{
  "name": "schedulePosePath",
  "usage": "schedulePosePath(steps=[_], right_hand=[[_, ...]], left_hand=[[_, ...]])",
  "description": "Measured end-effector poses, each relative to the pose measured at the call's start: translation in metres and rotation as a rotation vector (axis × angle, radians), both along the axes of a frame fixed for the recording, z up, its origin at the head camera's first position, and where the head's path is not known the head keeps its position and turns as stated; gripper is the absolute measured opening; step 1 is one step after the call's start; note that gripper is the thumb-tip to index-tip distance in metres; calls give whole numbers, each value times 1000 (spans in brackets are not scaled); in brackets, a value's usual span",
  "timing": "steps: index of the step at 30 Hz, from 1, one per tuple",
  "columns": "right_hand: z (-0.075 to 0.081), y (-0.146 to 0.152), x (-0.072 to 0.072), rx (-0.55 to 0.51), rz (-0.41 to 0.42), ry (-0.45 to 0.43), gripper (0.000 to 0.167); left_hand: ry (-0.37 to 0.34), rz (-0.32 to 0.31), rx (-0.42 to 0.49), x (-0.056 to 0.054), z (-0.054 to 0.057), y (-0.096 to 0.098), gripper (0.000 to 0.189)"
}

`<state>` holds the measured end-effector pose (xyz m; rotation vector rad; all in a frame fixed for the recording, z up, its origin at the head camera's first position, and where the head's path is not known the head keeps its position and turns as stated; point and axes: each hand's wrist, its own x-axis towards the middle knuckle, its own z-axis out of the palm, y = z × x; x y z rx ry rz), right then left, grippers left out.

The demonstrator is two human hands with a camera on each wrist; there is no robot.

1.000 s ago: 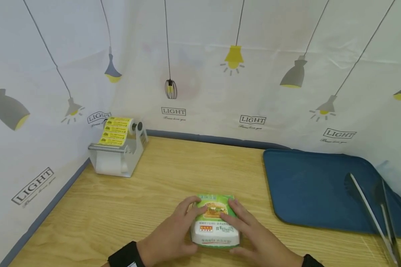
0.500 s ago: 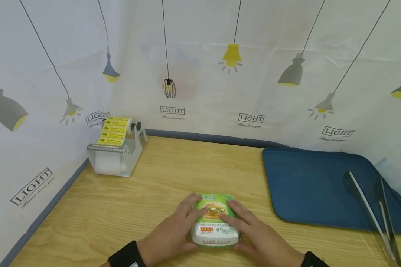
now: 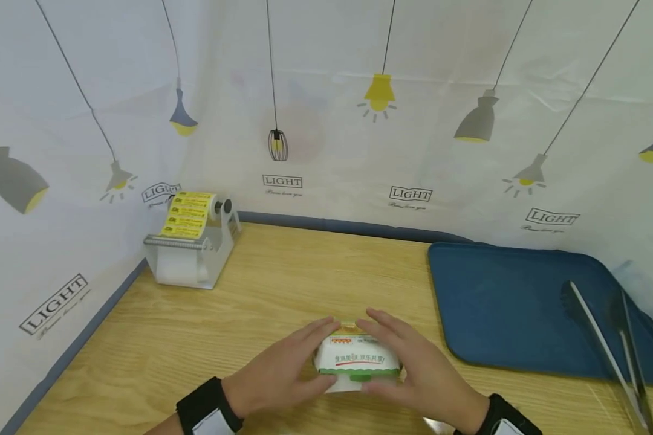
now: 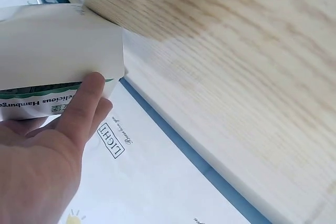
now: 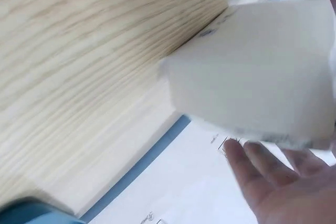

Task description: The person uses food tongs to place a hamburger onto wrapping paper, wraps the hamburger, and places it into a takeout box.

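A white and green burger box [image 3: 356,356] stands between my two hands near the table's front, its printed front side turned toward me. My left hand [image 3: 283,368] holds the left side, fingers over the top edge and thumb low on the front. In the left wrist view, a fingertip of the left hand [image 4: 58,129] presses the white side of the burger box [image 4: 58,51]. On the other side my right hand [image 3: 419,362] holds it with thumb low and fingers at the top. The right wrist view shows fingers [image 5: 249,169] close along the edge of the burger box [image 5: 257,72].
A label dispenser [image 3: 217,260] with a yellow label roll [image 3: 187,214] stands at the back left. On the right lies a blue tray [image 3: 495,302] with metal tongs [image 3: 598,338] across its right end. A lamp-printed white sheet [image 3: 332,139] hangs behind the table [image 3: 196,350].
The burger box has tipped in my hands: its green picture top is mostly turned away and the front side now shows. Both hands have shifted round it, thumbs coming up onto the front.
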<state>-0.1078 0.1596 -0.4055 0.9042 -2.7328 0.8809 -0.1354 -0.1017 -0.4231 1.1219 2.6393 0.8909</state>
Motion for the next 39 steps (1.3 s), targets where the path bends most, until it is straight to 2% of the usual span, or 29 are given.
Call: schedulePosePath(steps=[4,8,18,23,29,34,39], right_hand=[[0,-8,0,-24,-17,99,55],[-1,-10,0,-47,-23,134,50],[-1,-10,-1,-58,-19,99,49],[2,-10,0,-56,-23,51,48],[5,-13,2,-88,-48,-11,37],[6,-14,1,-97,-51,-24,35],[12,-16,-1,-77,-50,-90,33]], left_hand=[[-24,-10,9,-1,1,1,74],[-53,-16,13,-2,3,1,77],[-106,-12,9,-4,3,-1,80],[-124,-14,17,-5,3,-1,79],[-112,-23,17,-5,2,-2,80],[-96,-26,11,-5,2,-2,80],[-89,-21,-7,-4,3,-2,79]])
